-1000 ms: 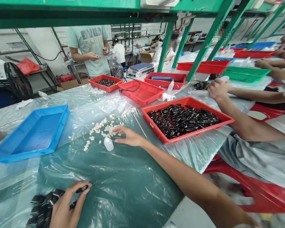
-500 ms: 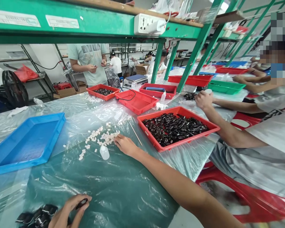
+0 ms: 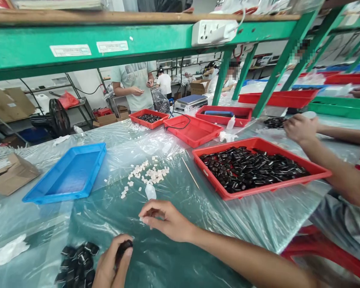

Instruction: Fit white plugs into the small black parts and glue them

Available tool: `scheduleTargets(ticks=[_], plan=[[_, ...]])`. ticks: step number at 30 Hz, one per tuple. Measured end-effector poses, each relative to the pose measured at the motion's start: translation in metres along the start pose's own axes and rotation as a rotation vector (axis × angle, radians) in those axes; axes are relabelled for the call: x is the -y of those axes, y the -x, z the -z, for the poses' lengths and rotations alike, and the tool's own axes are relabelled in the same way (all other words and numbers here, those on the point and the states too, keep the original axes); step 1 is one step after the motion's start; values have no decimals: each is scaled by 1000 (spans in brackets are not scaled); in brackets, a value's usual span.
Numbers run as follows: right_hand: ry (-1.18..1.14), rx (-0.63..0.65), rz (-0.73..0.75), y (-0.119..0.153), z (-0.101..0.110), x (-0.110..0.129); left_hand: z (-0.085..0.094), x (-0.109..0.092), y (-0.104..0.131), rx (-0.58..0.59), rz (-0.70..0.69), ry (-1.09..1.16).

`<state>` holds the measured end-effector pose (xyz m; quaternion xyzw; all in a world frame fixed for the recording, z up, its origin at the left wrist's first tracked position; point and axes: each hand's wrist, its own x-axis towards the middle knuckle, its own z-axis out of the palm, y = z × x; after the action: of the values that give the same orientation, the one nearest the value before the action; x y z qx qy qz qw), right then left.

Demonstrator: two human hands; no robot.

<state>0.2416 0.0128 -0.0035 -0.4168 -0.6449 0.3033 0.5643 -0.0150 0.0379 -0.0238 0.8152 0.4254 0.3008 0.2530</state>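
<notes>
Head view: a table (image 3: 174, 266) under clear plastic sheeting fills the foreground, and a green frame (image 3: 156, 39) crosses above it, hiding part of the room behind. To the right lies a big red tray (image 3: 228, 196) heaped with black pieces, a co-worker's forearm (image 3: 327, 160) just beyond its right end. A blue tray (image 3: 64, 195) is on the left, near an open cardboard box (image 3: 18, 176). The right hand (image 3: 172, 220) is half curled over the table, thumb and fingertips pinching what looks like a small white piece (image 3: 141, 219). The left hand (image 3: 106, 264) grips a black piece (image 3: 123, 249), its fingers covering much of it, beside a cluster of black pieces (image 3: 78, 260). A thin stick (image 3: 190, 173) lies by the red tray. A small translucent bottle (image 3: 150, 192) sits between the right hand and scattered white pieces (image 3: 156, 175).
</notes>
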Motion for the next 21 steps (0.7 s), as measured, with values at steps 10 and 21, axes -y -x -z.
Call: scheduleTargets(ticks=[10, 21], plan=[[-316, 63, -284, 13, -12, 6, -10, -16, 9, 82, 33, 225], [35, 62, 54, 27, -23, 19, -9, -27, 8, 63, -112, 284]])
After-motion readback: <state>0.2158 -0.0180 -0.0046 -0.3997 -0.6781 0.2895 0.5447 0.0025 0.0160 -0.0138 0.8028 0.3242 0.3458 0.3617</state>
